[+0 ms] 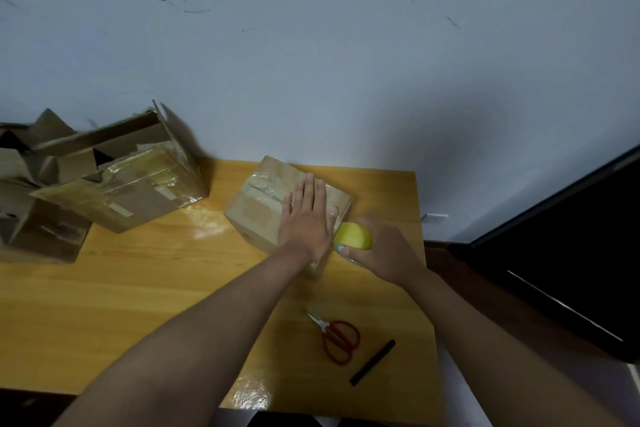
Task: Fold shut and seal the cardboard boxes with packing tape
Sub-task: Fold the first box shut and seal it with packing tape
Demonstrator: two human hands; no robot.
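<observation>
A small closed cardboard box sits on the wooden table near the wall, with clear tape along its top seam. My left hand lies flat on the box top, fingers straight and pointing away from me. At the box's right front edge, my right hand grips a yellowish roll of packing tape that touches the box side.
Several open, taped cardboard boxes are piled at the table's back left. Red-handled scissors and a black marker-like stick lie near the front right. A dark cabinet stands to the right, and the wall rises just behind the table.
</observation>
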